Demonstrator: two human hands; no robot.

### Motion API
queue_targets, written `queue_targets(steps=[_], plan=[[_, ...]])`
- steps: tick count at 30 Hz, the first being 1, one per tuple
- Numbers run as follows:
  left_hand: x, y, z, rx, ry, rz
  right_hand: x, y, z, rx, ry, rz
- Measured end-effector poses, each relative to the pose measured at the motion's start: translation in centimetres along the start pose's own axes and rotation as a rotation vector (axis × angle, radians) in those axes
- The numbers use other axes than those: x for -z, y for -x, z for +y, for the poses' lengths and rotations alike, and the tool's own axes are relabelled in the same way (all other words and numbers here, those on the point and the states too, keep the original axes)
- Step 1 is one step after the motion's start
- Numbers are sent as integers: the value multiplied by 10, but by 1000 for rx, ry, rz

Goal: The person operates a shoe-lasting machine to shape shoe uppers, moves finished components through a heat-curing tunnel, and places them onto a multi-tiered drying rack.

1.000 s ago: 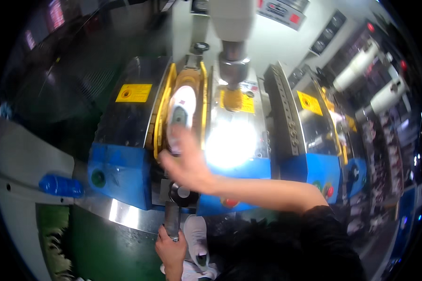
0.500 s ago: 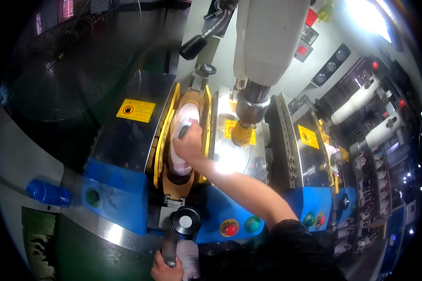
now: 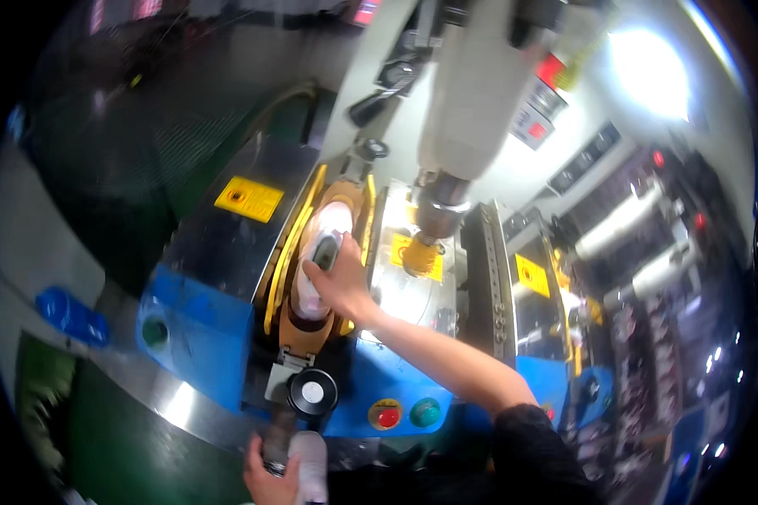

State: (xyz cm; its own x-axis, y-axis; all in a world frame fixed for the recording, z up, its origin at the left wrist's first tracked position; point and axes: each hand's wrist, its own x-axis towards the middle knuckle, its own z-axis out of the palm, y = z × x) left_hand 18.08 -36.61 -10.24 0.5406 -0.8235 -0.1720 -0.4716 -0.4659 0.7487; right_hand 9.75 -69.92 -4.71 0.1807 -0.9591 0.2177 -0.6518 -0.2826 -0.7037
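A pale pink-and-white shoe (image 3: pixel 337 217) lies lengthwise in a tan cradle (image 3: pixel 305 335) between two yellow side plates. My right hand (image 3: pixel 343 278) grips it around its dark opening, thumb on the left side and fingers toward the right. Low in the picture, my left hand (image 3: pixel 267 478) is closed about the end of a dark cylindrical handle (image 3: pixel 280 429). Right beside that hand is a second pale shoe (image 3: pixel 311 463), partly cut off by the lower edge. Whether the left hand also touches this shoe is blurred.
A pale press arm with a yellow tip (image 3: pixel 419 257) hangs over the right-hand station. A black round knob (image 3: pixel 312 392) sits before the cradle. Red (image 3: pixel 387 417) and green (image 3: pixel 425 412) buttons are on the blue front panel. A blue cylinder (image 3: pixel 72 316) lies at left; racked shoes (image 3: pixel 632 362) stand at right.
The whole view has shifted and tilted a little. My right hand has opened its grip slightly wider around the shoe's opening, which now shows more. My left hand stays at the handle.
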Motion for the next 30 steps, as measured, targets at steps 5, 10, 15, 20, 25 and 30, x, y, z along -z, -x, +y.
queue_targets(steps=[5, 10, 15, 20, 25, 30], plan=[[-17, -7, -24, -403, 362, 399, 28, 83, -71, 737, -157, -380], [-28, -5, -16, -366, 494, 448, -3, 102, -81, 1015, -319, -814], [-25, -16, -7, -440, 377, 363, -19, 110, -68, 859, -216, -880], [-33, -36, -5, -462, 392, 399, -31, 116, -70, 858, -186, -689], [-27, -36, 8, -425, 373, 364, -16, 112, -70, 931, -316, -532], [-13, -15, 6, -454, 398, 472, 65, 143, -62, 722, -296, -433]])
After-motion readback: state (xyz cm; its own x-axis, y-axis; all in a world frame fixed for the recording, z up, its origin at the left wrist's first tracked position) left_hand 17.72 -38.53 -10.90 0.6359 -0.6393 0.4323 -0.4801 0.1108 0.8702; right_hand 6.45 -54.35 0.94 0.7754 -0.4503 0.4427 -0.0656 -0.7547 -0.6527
